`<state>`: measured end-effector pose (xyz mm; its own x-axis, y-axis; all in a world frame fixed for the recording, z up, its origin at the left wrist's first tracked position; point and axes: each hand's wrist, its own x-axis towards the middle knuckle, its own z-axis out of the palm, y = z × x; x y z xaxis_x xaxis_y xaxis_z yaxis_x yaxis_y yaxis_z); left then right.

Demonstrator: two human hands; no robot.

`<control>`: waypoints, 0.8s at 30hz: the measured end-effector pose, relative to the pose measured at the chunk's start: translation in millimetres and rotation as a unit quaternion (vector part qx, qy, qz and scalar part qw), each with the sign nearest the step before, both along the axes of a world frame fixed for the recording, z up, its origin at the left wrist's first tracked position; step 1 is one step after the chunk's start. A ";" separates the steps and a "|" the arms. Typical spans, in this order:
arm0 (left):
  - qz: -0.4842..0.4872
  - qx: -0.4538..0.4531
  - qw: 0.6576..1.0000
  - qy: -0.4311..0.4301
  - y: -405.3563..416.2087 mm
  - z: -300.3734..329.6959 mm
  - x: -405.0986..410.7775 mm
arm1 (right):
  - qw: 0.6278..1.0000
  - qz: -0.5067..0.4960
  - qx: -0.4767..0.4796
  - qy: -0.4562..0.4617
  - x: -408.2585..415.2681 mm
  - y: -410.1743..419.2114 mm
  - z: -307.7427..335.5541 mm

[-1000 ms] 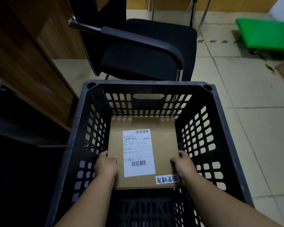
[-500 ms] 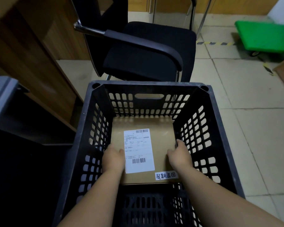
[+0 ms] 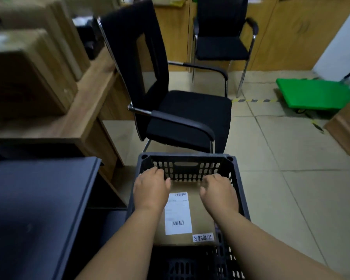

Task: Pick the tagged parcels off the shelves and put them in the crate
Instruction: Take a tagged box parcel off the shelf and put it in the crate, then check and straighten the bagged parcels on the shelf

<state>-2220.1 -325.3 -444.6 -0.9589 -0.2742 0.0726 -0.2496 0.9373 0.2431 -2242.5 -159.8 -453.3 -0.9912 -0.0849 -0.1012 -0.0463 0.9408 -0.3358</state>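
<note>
A flat brown cardboard parcel (image 3: 200, 219) lies on the bottom of the black perforated crate (image 3: 185, 158). It bears a white shipping label and a small handwritten white tag at its near right corner. My left hand (image 3: 151, 191) hovers above the parcel's left side with loosely bent fingers, holding nothing. Above the right side, my right hand (image 3: 218, 194) is also free of the parcel, fingers relaxed. Both hands are over the crate, near its far wall.
A black armchair (image 3: 182, 116) stands just beyond the crate, a second chair (image 3: 220, 49) further back. Cardboard boxes (image 3: 26, 63) sit on a wooden shelf (image 3: 85, 114) at left. A dark grey surface (image 3: 34, 199) lies near left. A green trolley (image 3: 315, 96) stands at right.
Both hands let go of the parcel, which now lies in the crate, and rose above it. The view tilted upward, showing the shelf boxes and chairs.
</note>
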 end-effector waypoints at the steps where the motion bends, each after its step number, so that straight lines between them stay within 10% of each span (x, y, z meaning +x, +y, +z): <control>1: 0.000 -0.011 1.000 0.002 -0.3 19.1 0.6 | 1.000 0.003 -0.001 0.007 0.9 -0.7 16.2; 24: 0.234 -0.096 0.966 0.060 110.6 283.8 219.9 | 0.959 0.251 -0.044 0.123 127.9 69.4 271.0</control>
